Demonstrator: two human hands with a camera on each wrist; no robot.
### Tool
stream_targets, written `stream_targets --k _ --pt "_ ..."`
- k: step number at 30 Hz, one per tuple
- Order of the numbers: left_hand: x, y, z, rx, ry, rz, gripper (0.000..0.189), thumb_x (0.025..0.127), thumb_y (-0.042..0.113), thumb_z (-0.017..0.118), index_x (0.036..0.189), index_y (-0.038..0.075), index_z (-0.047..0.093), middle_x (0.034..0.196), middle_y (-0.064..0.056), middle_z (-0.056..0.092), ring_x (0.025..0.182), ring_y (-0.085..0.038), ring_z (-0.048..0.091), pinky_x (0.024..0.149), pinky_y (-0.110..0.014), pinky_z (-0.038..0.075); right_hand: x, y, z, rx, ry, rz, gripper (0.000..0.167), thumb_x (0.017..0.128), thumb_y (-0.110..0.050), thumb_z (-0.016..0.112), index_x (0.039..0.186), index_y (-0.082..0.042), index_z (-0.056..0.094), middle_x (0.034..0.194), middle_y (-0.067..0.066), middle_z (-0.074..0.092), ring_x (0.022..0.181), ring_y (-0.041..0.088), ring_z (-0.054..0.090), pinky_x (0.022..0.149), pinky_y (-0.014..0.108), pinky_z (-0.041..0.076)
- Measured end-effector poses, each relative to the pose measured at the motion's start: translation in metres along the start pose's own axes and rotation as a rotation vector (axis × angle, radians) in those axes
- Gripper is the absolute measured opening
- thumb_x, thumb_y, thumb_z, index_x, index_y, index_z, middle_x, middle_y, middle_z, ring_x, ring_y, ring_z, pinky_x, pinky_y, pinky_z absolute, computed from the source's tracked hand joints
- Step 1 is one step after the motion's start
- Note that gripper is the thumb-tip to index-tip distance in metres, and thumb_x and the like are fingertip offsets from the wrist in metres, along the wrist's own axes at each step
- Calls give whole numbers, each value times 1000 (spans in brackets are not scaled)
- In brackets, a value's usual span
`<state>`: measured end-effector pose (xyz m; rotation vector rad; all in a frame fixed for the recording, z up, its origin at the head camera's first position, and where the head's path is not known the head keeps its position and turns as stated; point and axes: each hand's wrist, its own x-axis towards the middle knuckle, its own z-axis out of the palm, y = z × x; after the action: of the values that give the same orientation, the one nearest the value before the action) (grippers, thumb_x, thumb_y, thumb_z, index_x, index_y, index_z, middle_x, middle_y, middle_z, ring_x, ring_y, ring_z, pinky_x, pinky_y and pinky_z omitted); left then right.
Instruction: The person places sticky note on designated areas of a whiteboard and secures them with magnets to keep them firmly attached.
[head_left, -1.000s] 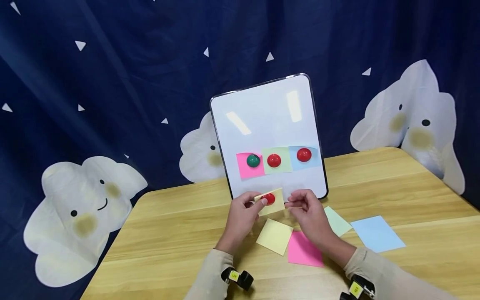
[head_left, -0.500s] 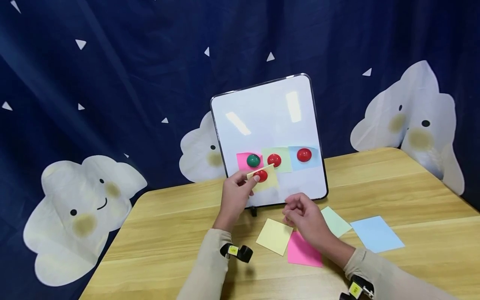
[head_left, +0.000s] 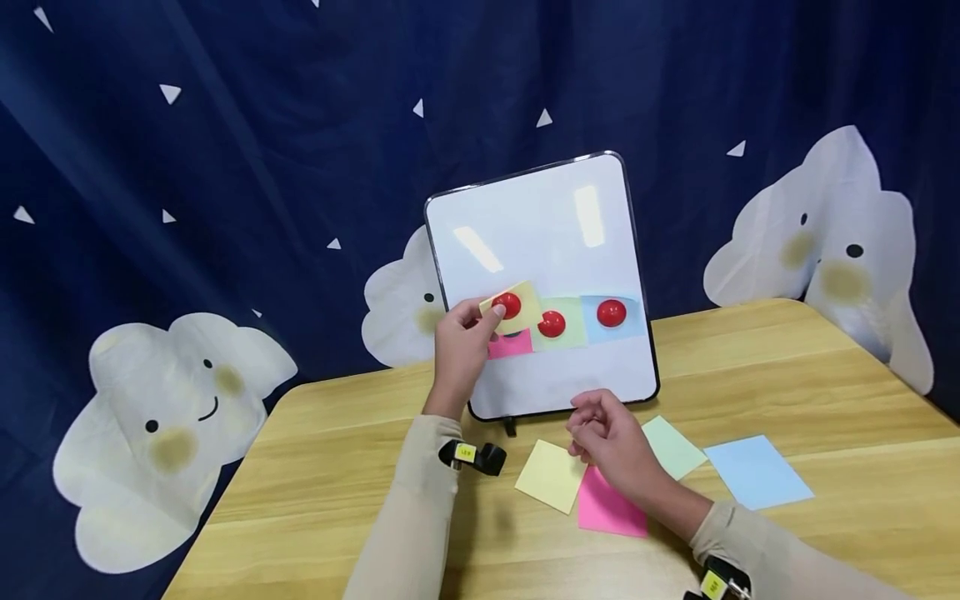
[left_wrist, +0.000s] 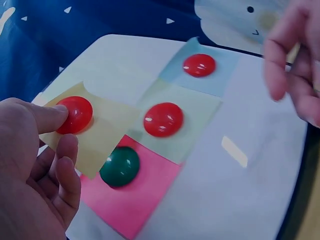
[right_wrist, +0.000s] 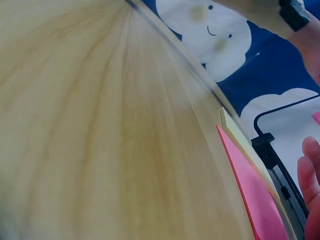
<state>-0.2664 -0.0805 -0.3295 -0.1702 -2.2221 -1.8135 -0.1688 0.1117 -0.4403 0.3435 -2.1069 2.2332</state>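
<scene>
My left hand (head_left: pixel 459 354) pinches a yellow sticky note (head_left: pixel 529 305) and the round red magnet (head_left: pixel 511 305) on it, thumb over the magnet. It holds them in front of the whiteboard (head_left: pixel 525 225), overlapping the pink sticky note (head_left: pixel 510 344). In the left wrist view a green magnet (left_wrist: pixel 120 167) shows on that pink note, partly covered by the yellow one. To its right on the board are a light green note (head_left: pixel 572 333) and a blue note (head_left: pixel 626 327), each under a red magnet. My right hand (head_left: pixel 613 437), fingers loosely bent and holding nothing, hovers below the board.
On the wooden table (head_left: pixel 315 467) lie a yellow sticky pad (head_left: pixel 550 475), a pink pad (head_left: pixel 609 507), a light green pad (head_left: pixel 672 447) and a blue pad (head_left: pixel 759 471). A dark blue curtain (head_left: pixel 300 125) hangs behind the board.
My left hand has risen from below the board to the row of notes, carrying the yellow note and red magnet. The right hand has let its fingers relax and stayed nearly in place.
</scene>
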Motion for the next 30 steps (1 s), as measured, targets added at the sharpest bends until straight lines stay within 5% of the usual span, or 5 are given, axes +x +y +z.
stream_targets --k 14,30 --pt "28 11 0 41 51 24 19 94 31 72 102 13 73 94 -5 66 85 -21 61 73 -32 49 -3 5 8 -40 -19 -9 33 92 11 52 123 3 48 106 26 54 72 27 64 63 33 55" --pt "39 19 7 86 -3 58 19 95 31 71 95 12 71 92 -5 67 85 -21 63 72 -32 48 -3 3 4 -72 -17 -10 31 92 9 54 122 2 49 105 20 57 72 26 64 63 32 54"
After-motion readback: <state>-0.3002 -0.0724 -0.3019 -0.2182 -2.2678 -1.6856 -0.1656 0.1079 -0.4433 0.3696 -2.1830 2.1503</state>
